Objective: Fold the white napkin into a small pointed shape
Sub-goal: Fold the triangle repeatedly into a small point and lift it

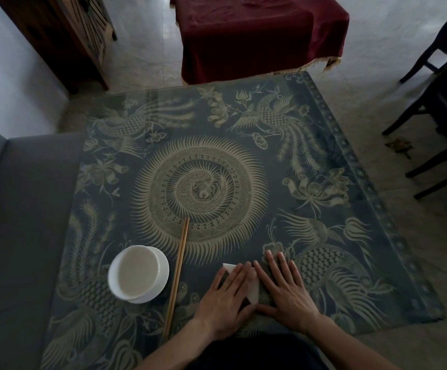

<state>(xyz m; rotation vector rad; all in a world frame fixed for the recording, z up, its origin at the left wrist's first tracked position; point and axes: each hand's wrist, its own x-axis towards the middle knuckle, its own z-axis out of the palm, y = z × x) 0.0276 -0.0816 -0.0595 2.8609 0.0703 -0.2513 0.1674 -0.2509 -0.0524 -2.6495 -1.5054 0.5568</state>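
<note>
The white napkin lies folded on the patterned table near its front edge, mostly covered by both hands. A white corner pokes out at the upper left and a pointed strip shows between the hands. My left hand lies flat on its left part with straight fingers. My right hand presses flat beside it, fingers spread, its thumb touching the napkin's lower tip.
A white bowl stands on the table to the left, with a pair of wooden chopsticks lying between it and my hands. A grey sofa borders the left. A red-draped table and dark chairs stand beyond.
</note>
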